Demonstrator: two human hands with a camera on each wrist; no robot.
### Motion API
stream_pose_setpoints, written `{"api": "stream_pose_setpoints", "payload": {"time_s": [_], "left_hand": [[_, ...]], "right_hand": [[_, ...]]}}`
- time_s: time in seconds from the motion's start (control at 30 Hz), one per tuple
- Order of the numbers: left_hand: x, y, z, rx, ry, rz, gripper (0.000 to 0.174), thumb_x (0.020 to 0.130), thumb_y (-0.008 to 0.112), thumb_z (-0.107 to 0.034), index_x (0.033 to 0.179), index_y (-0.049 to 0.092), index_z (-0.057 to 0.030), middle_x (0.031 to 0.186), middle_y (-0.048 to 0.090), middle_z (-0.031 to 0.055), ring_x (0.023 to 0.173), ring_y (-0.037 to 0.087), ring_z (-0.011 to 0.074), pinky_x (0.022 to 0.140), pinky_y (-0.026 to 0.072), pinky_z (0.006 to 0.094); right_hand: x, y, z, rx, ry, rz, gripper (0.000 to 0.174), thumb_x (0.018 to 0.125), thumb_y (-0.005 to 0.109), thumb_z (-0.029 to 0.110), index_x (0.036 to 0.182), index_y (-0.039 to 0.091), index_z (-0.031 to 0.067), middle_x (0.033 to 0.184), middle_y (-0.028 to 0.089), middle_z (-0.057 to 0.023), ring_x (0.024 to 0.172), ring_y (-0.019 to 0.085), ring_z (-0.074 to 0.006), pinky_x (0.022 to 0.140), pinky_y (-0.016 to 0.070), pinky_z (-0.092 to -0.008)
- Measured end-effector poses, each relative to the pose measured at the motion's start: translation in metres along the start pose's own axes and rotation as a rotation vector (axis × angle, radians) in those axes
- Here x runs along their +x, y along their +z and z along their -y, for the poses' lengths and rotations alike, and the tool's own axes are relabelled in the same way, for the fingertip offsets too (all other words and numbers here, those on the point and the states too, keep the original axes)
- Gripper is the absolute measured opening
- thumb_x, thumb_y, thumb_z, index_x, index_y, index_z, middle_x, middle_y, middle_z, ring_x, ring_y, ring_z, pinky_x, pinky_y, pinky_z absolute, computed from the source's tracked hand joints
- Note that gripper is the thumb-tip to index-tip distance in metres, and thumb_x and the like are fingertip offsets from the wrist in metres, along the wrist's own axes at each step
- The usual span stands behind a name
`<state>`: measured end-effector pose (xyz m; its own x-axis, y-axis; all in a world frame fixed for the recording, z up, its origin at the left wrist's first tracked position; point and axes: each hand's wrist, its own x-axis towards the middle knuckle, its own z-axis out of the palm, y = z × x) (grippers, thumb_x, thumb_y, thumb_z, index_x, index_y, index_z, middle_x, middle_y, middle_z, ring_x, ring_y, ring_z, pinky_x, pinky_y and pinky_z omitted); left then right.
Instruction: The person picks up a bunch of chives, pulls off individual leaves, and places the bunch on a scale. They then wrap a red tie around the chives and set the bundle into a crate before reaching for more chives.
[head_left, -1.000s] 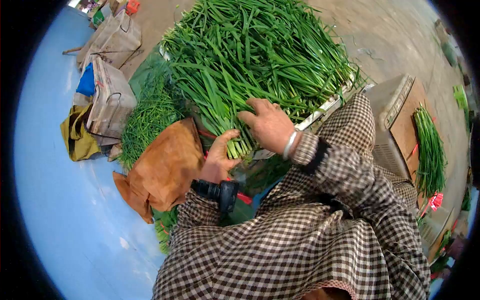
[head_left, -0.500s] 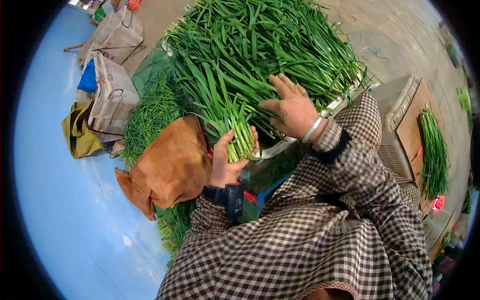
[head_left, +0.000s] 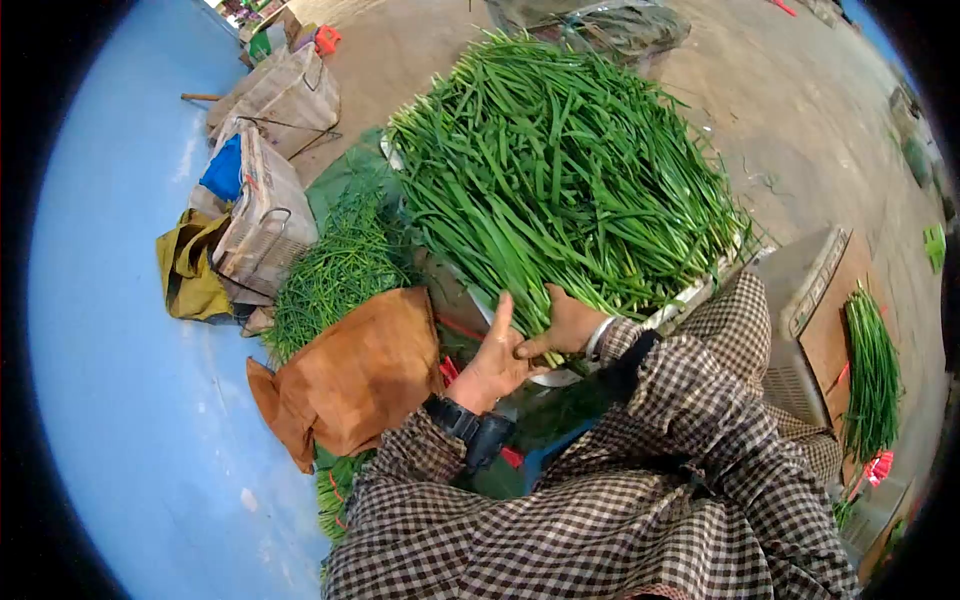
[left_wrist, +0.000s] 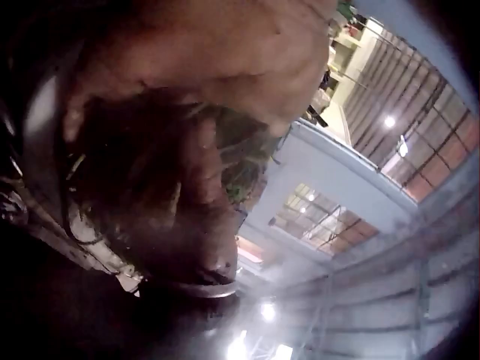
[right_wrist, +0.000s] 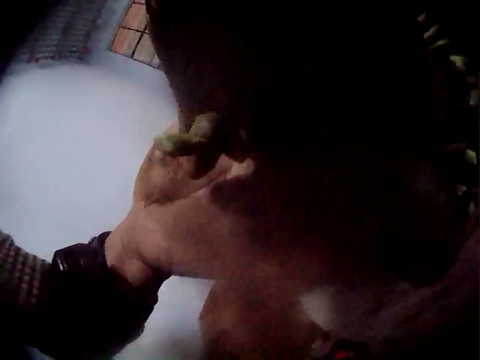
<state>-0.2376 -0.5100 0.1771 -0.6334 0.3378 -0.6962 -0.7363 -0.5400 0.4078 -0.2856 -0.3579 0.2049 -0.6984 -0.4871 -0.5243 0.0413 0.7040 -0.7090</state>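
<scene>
A big heap of green garlic chives (head_left: 570, 170) fills a white crate (head_left: 690, 300) in front of the knees. At the heap's near edge my left hand (head_left: 495, 368) holds a bunch of chives (head_left: 535, 318) from the left and below, thumb pointing up along it. My right hand (head_left: 573, 322) grips the same bunch from the right, its thumb reaching across toward the left hand. The hands overlap and mostly cover the stalk ends. Pale stalk ends (right_wrist: 191, 135) poke out by the left hand in the right wrist view. The left wrist view is dark around the fingers.
Left of the heap lie loose thin greens (head_left: 345, 265) and a brown cloth bag (head_left: 360, 375). Plastic crates (head_left: 268, 205) and a yellow bag (head_left: 190, 265) stand by the blue wall. At right, a tied chive bundle (head_left: 872, 370) rests on a board over a crate (head_left: 800, 270).
The left hand held the bunch upright while the right hand lifted off, spread open. Now the right hand is back at the bunch, meeting the left. The head view has shifted.
</scene>
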Motion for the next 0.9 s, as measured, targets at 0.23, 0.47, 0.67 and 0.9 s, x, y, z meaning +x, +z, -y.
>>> {"api": "stream_pose_setpoints", "payload": {"time_s": [0.23,0.47,0.67,0.9], "left_hand": [[0.025,-0.035,0.021,0.507,0.249,0.068,0.071,0.087,0.034,-0.062,0.132,0.034,-0.0076,0.12,0.049,0.0122,0.101,0.054,0.0217,0.084,0.0448,0.0442],[0.006,0.014,0.072,0.693,0.911,-0.229,0.014,0.077,0.057,-0.006,0.09,0.055,0.0,0.08,0.056,0.0084,0.069,0.055,0.0244,0.067,0.0439,0.0334],[0.015,0.035,0.038,1.801,1.44,-0.081,0.052,0.078,0.062,-0.03,0.116,0.043,0.0008,0.102,0.048,0.0237,0.098,0.045,0.042,0.083,0.0376,0.0475],[0.05,0.069,0.012,2.124,0.337,0.158,0.066,0.082,0.05,-0.048,0.127,0.038,-0.0008,0.124,0.046,0.0189,0.116,0.043,0.0305,0.094,0.0364,0.0426]], "right_hand": [[0.003,-0.001,-0.005,0.178,0.086,-0.146,0.086,0.057,0.075,0.024,0.12,0.033,-0.016,0.103,0.057,-0.0271,0.094,0.057,-0.0321,0.083,0.0455,-0.0329],[-0.006,-0.048,0.002,0.134,-0.425,0.05,0.02,0.071,0.062,0.023,0.072,0.067,0.0032,0.064,0.062,-0.0123,0.063,0.06,-0.0179,0.06,0.0468,-0.0312],[0.011,-0.086,0.001,0.002,-0.432,0.102,0.034,0.066,0.067,0.026,0.071,0.063,-0.0076,0.057,0.058,-0.0149,0.054,0.054,-0.0194,0.052,0.0431,-0.0336],[-0.032,-0.089,0.033,-0.236,-0.155,0.057,0.048,0.067,0.065,0.037,0.087,0.06,-0.0067,0.076,0.06,-0.0242,0.069,0.058,-0.0368,0.066,0.0472,-0.0389]]}}
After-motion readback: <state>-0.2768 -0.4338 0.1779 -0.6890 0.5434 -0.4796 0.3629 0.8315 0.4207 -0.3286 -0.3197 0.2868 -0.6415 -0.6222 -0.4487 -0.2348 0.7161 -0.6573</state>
